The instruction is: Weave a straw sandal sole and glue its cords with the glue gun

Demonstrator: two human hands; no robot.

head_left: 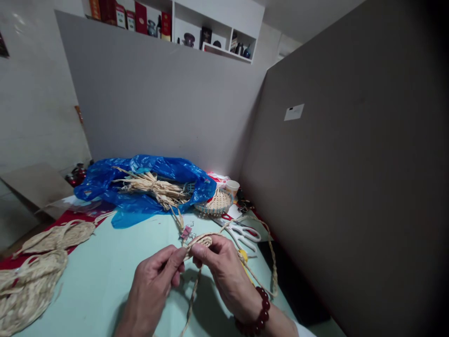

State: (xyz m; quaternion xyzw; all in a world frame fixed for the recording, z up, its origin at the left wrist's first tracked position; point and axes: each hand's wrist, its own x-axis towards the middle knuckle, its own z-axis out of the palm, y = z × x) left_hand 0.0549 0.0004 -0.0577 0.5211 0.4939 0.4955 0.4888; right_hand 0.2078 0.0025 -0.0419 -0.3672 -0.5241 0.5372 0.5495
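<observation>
bundles (35,285) lining the left side | cloth (94,276) spreading between bundles and left hand (150,281) | bag (168,166) bounding the back | partition (351,178) walling the right | left hand reaching up from below, pinching the coil's (203,240) left end above the cloth | right hand (224,269) reaching in from lower right, thumb pressing the coil against its fingers

From afar I see office-like craft cubicle: grey partitions (168,98) centre, right; shelves (224,14) up top; straw bundle (157,188) centre-left.
</observation>
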